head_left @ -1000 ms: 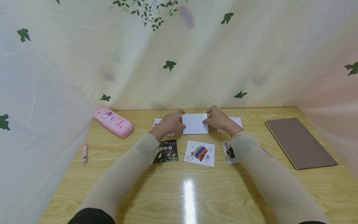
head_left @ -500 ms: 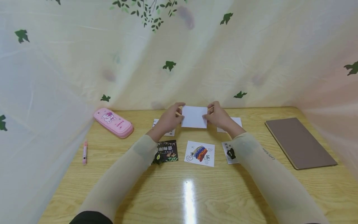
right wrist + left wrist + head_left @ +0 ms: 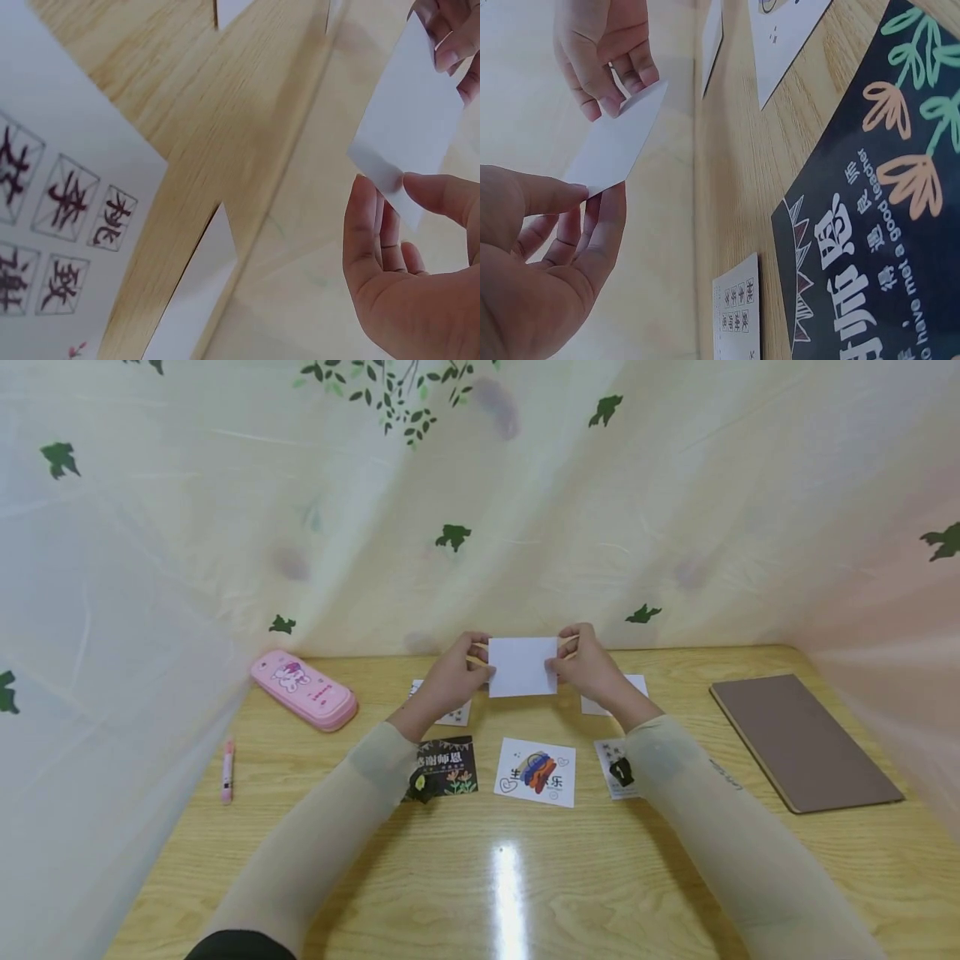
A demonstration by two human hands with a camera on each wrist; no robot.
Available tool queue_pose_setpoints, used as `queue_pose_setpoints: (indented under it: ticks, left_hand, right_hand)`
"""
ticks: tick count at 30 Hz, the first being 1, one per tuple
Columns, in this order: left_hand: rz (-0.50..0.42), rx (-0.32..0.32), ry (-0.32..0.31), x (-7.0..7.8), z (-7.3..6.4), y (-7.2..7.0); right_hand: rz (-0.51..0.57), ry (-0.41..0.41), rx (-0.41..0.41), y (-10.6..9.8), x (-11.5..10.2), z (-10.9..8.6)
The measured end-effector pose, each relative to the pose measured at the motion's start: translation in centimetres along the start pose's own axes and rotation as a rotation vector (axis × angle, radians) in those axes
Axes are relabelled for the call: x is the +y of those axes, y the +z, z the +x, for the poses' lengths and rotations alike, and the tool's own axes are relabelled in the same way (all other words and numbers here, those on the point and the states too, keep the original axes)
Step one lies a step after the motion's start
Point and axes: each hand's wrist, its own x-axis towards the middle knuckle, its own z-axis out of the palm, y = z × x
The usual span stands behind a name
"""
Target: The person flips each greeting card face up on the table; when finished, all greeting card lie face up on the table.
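Observation:
A blank white card (image 3: 522, 667) is up off the table, its plain side facing me. My left hand (image 3: 452, 677) pinches its left edge between thumb and fingers, and my right hand (image 3: 590, 668) pinches the right edge likewise. In the left wrist view the card (image 3: 619, 142) is seen tilted between both hands. Below it lie a black card (image 3: 453, 764) with flowers and lettering and a white card (image 3: 536, 772) with coloured brush strokes. A white card with a black figure (image 3: 618, 768) is partly covered by my right sleeve.
Behind my wrists lie a card with writing (image 3: 456, 716) and a white card (image 3: 595, 704), both partly hidden. A pink pencil case (image 3: 305, 690) and a pink marker (image 3: 228, 771) are at the left. A brown notebook (image 3: 806, 743) lies at the right. A patterned curtain (image 3: 525, 577) borders the table's back.
Both hands have raised the white card from near the tabletop, up and away from the front row of cards. The grip at its two sides stays. Other things have not moved.

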Motion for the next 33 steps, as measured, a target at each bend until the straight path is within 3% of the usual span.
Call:
queue_pose_setpoints:
  ticks: [11,17,27,33]
  left_hand:
    - [-0.04,-0.022,0.017,-0.2,-0.4,-0.2]
    - [-0.031,0.006,0.038,-0.3,-0.4,-0.3]
    - [-0.019,0.041,0.099,-0.1,-0.6,-0.5]
    - [0.067,0.046,0.158,0.0,-0.9,-0.2]
  right_hand:
    - [0.035,-0.005,-0.052,-0.3,0.3,-0.1]
    - [0.054,-0.008,-0.064,-0.7,0.6,-0.4]
    - [0.09,0.074,-0.065,-0.9,1.0,-0.2]
    - [0.184,0.136,-0.113,-0.8,0.8,-0.1]
